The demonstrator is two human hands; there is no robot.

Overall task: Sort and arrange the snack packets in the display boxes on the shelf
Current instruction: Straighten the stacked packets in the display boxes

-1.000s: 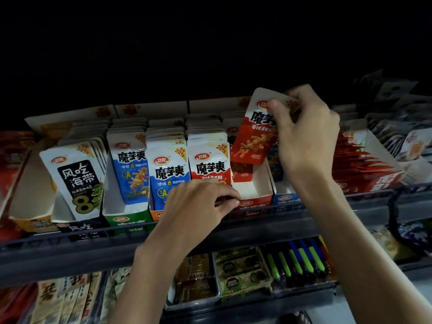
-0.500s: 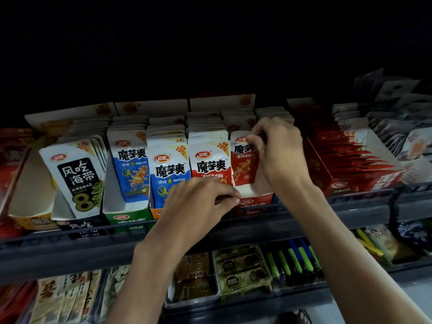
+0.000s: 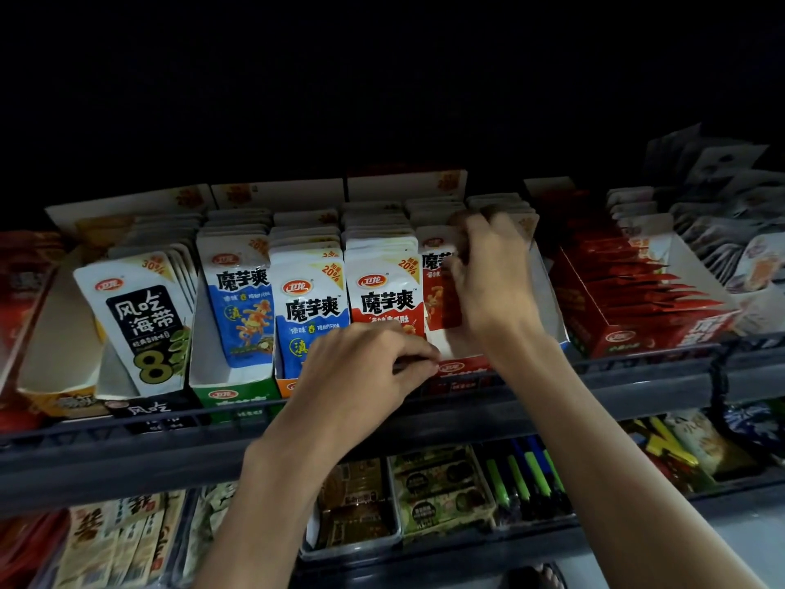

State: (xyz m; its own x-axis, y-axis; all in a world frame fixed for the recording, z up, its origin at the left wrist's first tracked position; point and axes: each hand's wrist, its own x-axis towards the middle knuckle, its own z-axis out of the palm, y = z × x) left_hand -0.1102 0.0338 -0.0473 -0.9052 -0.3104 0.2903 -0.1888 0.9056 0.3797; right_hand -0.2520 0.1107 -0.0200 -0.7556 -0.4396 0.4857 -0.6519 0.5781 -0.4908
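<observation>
Left hand (image 3: 361,371): fingers curled at front lip of red box (image 3: 461,369) on shelf (image 3: 127,452); grip cannot be told. Red packet (image 3: 439,303) stands upright in that box; right hand (image 3: 492,282) fingers grasp its upper right edge.

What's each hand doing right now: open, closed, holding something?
Left hand: fingers curled at the red display box's front edge; grip cannot be told.
Right hand: pinches a red snack packet.

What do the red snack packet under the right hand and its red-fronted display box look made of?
The red snack packet looks like thin glossy plastic film: faint sheen, flat sealed top edge. The red-fronted display box is probably printed cardboard: matte white inner walls, straight folded edges.
</observation>
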